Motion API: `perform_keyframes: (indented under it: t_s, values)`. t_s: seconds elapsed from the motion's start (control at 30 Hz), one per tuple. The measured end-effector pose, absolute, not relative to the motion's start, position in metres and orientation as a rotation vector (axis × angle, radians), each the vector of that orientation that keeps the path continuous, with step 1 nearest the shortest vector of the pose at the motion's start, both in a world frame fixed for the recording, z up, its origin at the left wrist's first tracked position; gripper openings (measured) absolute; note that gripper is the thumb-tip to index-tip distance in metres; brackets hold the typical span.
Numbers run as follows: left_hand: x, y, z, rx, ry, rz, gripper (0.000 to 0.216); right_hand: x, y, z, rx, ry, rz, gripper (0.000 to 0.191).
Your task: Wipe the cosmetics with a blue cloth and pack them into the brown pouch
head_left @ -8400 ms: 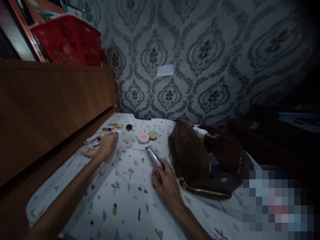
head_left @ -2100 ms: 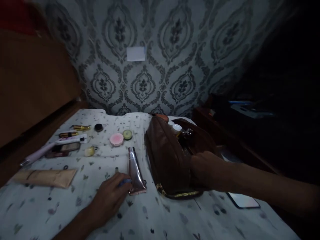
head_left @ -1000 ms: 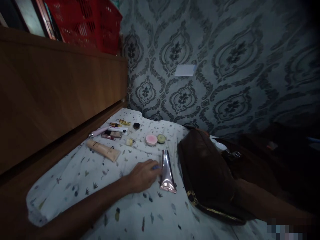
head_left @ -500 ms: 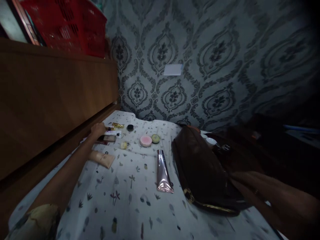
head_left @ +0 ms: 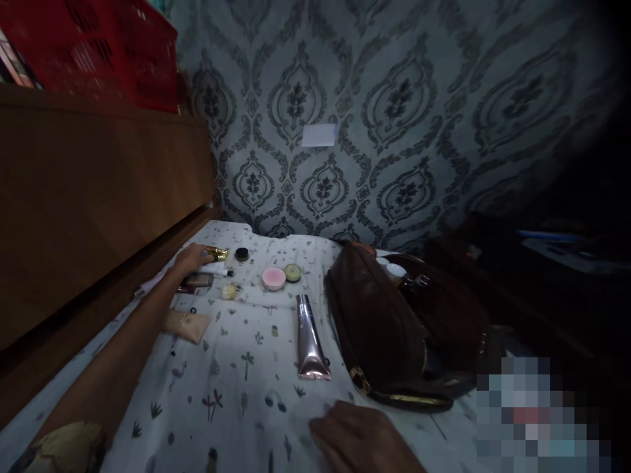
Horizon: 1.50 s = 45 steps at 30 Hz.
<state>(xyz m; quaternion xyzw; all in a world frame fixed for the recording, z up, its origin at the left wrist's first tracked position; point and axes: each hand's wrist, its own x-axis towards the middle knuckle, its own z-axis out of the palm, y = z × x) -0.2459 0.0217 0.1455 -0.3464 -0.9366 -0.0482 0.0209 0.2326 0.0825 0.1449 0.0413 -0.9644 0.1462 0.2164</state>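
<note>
My left hand [head_left: 193, 257] reaches to the far left of the patterned sheet, its fingers closed at the end of a gold tube [head_left: 217, 253]. Close by lie a white tube [head_left: 215, 269], a dark flat case [head_left: 199, 280] and a black round jar [head_left: 241, 253]. My right hand [head_left: 362, 433] is at the bottom middle, fingers together and curled; anything beneath them is hidden. Ahead of it lies a shiny silver-pink squeeze tube [head_left: 310, 338]. To its right sits a brown bag [head_left: 377, 322] with a gold zip, lying open with white-lidded containers [head_left: 396, 270] at its far side.
A pink compact [head_left: 273, 278], a green round tin [head_left: 292, 272], a small yellow jar [head_left: 229, 292] and a beige tube [head_left: 188, 324] lie on the sheet [head_left: 246, 407]. A wooden cabinet [head_left: 98, 197] bearing a red basket [head_left: 98, 52] borders the left. Patterned wallpaper [head_left: 394, 131] rises behind.
My right hand has left the brown bag and moved left to the front of the sheet. My left hand has moved slightly to the gold tube. The view has turned a little right.
</note>
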Motion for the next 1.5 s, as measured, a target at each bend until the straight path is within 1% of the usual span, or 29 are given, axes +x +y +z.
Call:
perform_keyframes:
  t_s: [0.1,0.17,0.33,0.43,0.53,0.67,0.87,1.1,1.27,1.33,1.43,1.5]
  values:
    - [-0.236,0.027,0.143,-1.142,-2.840,-0.111,0.043,0.205,0.067,0.141,0.057,-2.715,0.708,0.022]
    - [-0.229,0.031,0.143,-1.159,-2.817,-0.075,0.042,0.186,0.060,0.140,0.061,-2.676,0.947,0.024]
    - [-0.214,0.038,0.143,-1.198,-2.776,-0.013,0.039,0.151,0.050,0.125,-0.184,-2.492,1.535,0.021]
    - [-0.205,0.040,0.142,-1.232,-2.737,-0.002,0.037,0.143,0.050,0.104,-0.356,-2.282,1.777,0.025]
    - [-0.195,0.041,0.141,-1.289,-2.695,0.007,0.035,0.141,0.053,0.087,-0.438,-2.099,1.933,0.029]
    - [-0.182,0.042,0.143,-1.339,-2.655,0.023,0.032,0.140,0.055,0.083,-0.460,-1.995,2.036,0.029]
    - [-0.158,0.041,0.147,-1.391,-2.590,0.017,0.030,0.142,0.053,0.090,-0.436,-1.992,2.033,0.032]
    - [-0.124,0.030,0.147,-1.394,-2.584,-0.075,0.027,0.142,0.054,0.083,-0.407,-1.905,2.070,0.037]
    - [-0.089,0.017,0.144,-1.379,-2.553,-0.173,0.025,0.139,0.059,0.076,-0.358,-1.687,2.180,0.048]
    - [-0.069,0.008,0.140,-1.425,-2.511,-0.316,0.024,0.138,0.060,0.076,-0.376,-1.512,2.256,0.054]
    - [-0.031,-0.006,0.132,-1.553,-2.408,-0.753,0.022,0.135,0.059,0.080,-0.405,-1.212,2.404,0.058]
    - [-0.005,-0.016,0.129,-1.655,-2.362,-0.991,0.021,0.134,0.058,0.083,-0.361,-1.059,2.475,0.057]
